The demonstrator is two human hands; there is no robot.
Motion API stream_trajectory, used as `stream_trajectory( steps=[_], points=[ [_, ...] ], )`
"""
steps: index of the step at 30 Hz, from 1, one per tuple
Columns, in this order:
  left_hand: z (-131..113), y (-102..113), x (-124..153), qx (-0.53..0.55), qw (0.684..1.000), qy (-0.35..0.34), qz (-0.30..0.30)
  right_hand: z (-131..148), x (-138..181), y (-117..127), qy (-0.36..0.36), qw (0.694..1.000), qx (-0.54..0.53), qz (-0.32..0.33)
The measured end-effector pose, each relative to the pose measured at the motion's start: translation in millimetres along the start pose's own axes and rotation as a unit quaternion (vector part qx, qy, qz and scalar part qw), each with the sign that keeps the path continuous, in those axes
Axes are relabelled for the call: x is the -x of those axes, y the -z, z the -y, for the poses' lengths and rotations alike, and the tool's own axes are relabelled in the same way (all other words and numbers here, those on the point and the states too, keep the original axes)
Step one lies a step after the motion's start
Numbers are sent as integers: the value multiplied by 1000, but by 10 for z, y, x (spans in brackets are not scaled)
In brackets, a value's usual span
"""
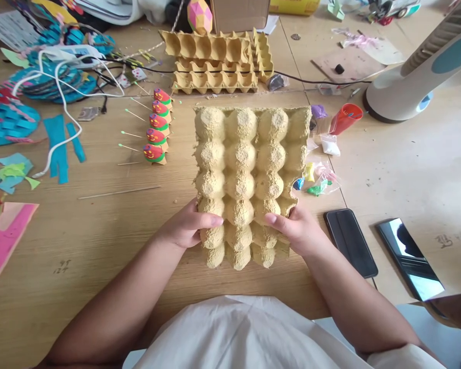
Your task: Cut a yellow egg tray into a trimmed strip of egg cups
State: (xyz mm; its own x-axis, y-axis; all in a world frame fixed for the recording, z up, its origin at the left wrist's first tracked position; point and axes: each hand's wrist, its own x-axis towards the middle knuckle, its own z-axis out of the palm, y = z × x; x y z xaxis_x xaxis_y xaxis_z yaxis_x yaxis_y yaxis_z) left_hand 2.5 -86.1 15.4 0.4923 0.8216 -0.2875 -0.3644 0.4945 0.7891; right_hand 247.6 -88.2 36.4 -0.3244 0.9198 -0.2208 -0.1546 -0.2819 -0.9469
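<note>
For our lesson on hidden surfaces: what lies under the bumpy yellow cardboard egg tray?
Brown wooden tabletop shows around the tray; the bare left hand and bare right hand reach partly underneath. Anything else there is covered, so cannot be seen.

On my head feed, the left hand (pixel 186 225) and right hand (pixel 300 230) grip an egg tray (pixel 241 184)

I see both thumbs (pixel 210 220) on its near half; carton strips (pixel 215 80) lie far, a row of painted cups (pixel 158 122) left, two phones (pixel 351 243) right

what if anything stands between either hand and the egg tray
Nothing visible does: the left hand and right hand hold the egg tray directly, at opposite sides of its nearer half.
</note>
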Motion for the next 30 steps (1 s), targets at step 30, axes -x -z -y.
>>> stream_trajectory(
  steps=[30],
  points=[
    [16, 27, -29, 3, 1000, 31, -5, -7, -46, 5, 6, 1000, -20, 24]
  ],
)
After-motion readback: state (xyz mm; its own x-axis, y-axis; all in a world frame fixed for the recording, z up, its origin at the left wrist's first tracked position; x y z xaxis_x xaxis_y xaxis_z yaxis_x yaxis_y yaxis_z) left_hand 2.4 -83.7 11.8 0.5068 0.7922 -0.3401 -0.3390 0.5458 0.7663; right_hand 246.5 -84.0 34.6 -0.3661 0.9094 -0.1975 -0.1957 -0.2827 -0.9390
